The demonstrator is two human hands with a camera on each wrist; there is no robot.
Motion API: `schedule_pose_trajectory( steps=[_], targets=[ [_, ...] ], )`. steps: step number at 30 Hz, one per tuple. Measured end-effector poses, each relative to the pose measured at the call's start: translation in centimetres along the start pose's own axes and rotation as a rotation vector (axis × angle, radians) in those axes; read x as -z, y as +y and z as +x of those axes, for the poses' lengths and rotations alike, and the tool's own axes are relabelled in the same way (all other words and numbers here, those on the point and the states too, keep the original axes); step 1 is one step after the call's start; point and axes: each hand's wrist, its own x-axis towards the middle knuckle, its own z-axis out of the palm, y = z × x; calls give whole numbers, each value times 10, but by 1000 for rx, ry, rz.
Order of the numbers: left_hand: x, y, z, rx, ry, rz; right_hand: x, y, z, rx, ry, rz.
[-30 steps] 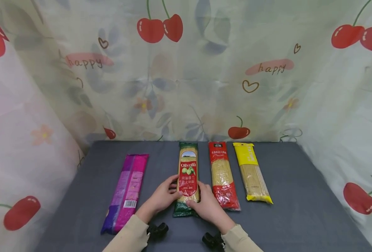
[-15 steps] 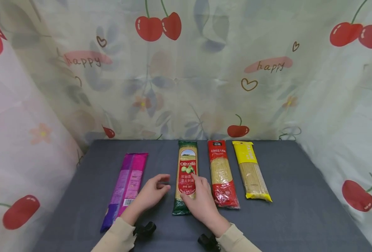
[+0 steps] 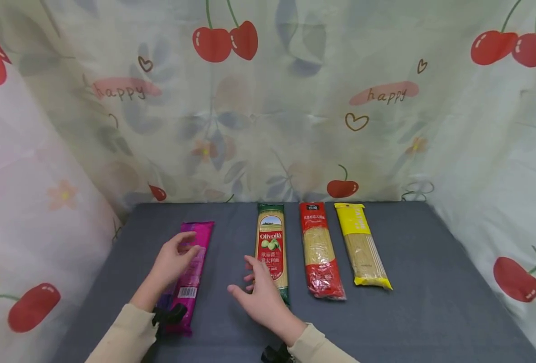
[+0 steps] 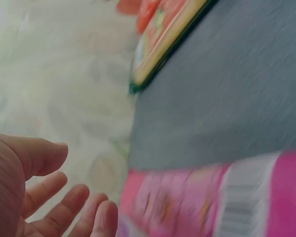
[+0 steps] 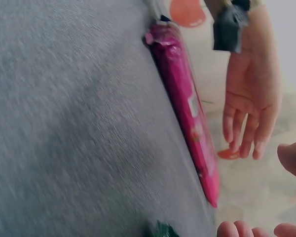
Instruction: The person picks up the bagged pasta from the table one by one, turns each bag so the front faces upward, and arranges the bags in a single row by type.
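Note:
My left hand (image 3: 173, 262) hovers over the pink and purple packet (image 3: 195, 282), fingers loosely bent and holding nothing. That packet lies at the left of the table, partly hidden by the hand and wrist; its barcode shows. In the left wrist view the fingers (image 4: 71, 207) are spread beside the blurred pink packet (image 4: 187, 197). My right hand (image 3: 265, 297) is above the lower left part of the green-ended Olivoilà spaghetti packet (image 3: 271, 237), covering some of it. Its fingers are relaxed and nothing is in them.
To the right of the Olivoilà packet lie a red spaghetti packet (image 3: 320, 252) and a yellow-ended noodle packet (image 3: 363, 247). All rest on a dark grey table (image 3: 408, 312). A cherry-patterned curtain (image 3: 268, 126) stands behind and at both sides.
Both hands have let go of the Olivoilà packet. The left hand has moved left over the pink packet; the right hand has shifted left and slightly down. The packets stay in place.

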Motion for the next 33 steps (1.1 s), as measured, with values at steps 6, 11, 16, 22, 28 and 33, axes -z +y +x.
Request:
schedule_pose_trajectory(
  steps=[6, 11, 16, 22, 28, 33],
  targets=[
    [24, -10, 3, 12, 23, 77, -17, 0, 0, -16, -55, -17],
    [27, -27, 11, 44, 5, 139, -33, 1, 2, -52, -111, -38],
    [26, -39, 16, 96, -23, 148, -47, 0, 1, -78, -170, -51],
    [23, -43, 20, 144, -22, 147, -61, -3, 4, -73, -197, -96],
    [19, -42, 25, 165, -46, 159, -70, 2, 15, -35, -221, -184],
    [19, -40, 27, 185, -93, 211, -76, 4, 22, 13, -235, -298]
  ],
)
